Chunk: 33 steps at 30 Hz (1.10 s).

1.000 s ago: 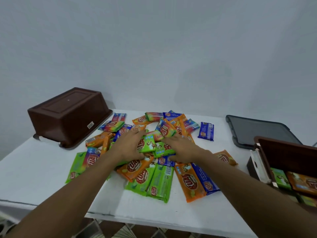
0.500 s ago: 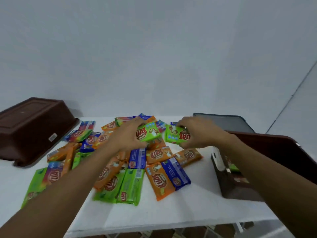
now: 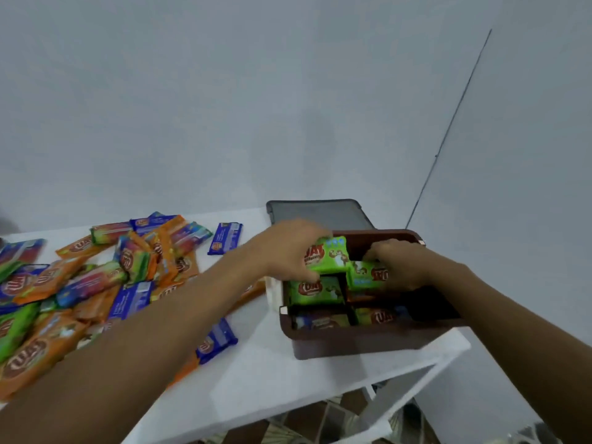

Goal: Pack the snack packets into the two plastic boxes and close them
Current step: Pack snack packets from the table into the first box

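Brown box, one, two packets over it: left hand holds left green packet, right hand right green packet

Two hands, two held packets, one box, one lid.

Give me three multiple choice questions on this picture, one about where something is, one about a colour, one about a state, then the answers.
1. Where is the grey lid relative to the box? A) on it B) behind it C) inside it
2. What colour is the packet in the left hand? A) orange B) blue C) green
3. What state is the box in? A) open B) lidded C) upside down

Answers: 1 B, the lid lies flat on the table beyond the box. 2 C, its wrapper is bright green. 3 A, packets show inside through its open top.
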Tool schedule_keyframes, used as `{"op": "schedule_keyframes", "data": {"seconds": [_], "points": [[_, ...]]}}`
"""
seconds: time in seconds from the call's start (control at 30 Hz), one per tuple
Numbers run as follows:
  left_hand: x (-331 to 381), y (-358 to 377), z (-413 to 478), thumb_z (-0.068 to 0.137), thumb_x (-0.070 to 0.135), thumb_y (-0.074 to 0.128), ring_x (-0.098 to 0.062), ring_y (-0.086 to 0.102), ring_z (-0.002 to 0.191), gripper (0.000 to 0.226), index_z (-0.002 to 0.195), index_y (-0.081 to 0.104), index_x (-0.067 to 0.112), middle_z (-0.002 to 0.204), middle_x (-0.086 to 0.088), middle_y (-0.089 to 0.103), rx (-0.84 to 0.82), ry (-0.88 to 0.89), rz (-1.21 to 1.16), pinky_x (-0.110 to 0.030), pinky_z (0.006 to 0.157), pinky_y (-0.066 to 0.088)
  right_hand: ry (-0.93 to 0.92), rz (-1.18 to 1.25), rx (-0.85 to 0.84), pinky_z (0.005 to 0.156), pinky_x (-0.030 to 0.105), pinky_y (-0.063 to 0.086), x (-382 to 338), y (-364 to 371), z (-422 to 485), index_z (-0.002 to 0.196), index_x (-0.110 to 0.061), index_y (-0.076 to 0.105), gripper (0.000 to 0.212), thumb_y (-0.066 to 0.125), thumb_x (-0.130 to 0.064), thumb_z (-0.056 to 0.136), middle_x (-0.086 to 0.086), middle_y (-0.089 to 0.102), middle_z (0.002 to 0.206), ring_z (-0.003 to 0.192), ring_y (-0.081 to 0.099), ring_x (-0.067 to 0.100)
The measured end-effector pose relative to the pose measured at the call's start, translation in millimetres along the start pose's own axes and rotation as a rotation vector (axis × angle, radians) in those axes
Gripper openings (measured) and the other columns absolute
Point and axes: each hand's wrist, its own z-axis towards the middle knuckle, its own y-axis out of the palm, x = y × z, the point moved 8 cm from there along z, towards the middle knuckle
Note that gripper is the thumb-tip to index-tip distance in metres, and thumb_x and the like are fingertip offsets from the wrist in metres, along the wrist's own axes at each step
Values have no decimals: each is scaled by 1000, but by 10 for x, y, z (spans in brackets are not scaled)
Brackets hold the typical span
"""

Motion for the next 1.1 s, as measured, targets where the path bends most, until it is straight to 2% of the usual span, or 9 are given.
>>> {"op": "schedule_keyframes", "data": {"seconds": [0.13,0.37,0.47,0.53,0.7,0.77,0.93,1.03,1.1], "points": [[139,477,312,69,42,79,-29,57,96,65,120,45,18,108,-7,58,-203,-78,204,-45,80,52,-27,-57,-26,85,41,49,137,300,100,127,-26,56,54,65,-48,79,1,53,126,112,55,26],[221,915,464,77,30,76,-31,59,103,50,119,58,11,125,-11,51,-421,-51,377,-42,79,54,-110,-145,78,77,41,52,133,362,223,128,-21,52,51,67,-36,82,5,52,121,106,57,28],[242,973,478,75,38,78,-30,55,108,59,123,56,12,133,-11,42,-423,-35,433,-44,81,54,-142,-179,79,74,36,51,154,374,236,128,-20,50,57,72,-41,79,5,54,120,98,60,26],[225,986,488,71,48,79,-29,57,107,69,126,54,14,129,-9,47,-428,-42,464,-44,81,54,-165,-215,28,74,35,50,167,425,259,127,-20,51,62,73,-48,76,4,58,118,97,62,25],[224,978,545,77,48,74,-27,63,94,48,109,61,16,106,-4,63,-374,-108,542,-37,70,49,-151,-240,24,68,32,45,180,448,314,119,-19,55,53,70,-49,79,4,61,110,92,62,23],[186,942,533,76,54,72,-25,64,91,50,107,62,17,102,-2,64,-351,-145,566,-36,66,43,-128,-204,29,68,32,46,195,462,314,118,-20,56,50,70,-48,79,3,61,108,91,62,22],[116,763,491,72,72,64,-24,62,90,60,100,61,18,98,-2,63,-273,-188,504,-39,77,41,-138,-81,18,67,32,39,206,373,295,99,-25,57,41,70,-56,75,-1,57,99,87,57,21],[4,494,335,84,65,52,-22,58,94,45,84,54,20,92,0,62,-87,-200,430,-43,89,33,-181,7,124,57,29,33,71,156,343,87,-28,52,22,63,-47,82,-8,53,83,79,53,19],[-146,298,135,89,57,48,-19,51,100,37,89,54,21,98,2,58,115,-205,306,-41,87,30,-221,39,246,52,28,29,-110,-33,400,85,-28,51,17,60,-42,85,-11,48,70,74,53,18]]}}
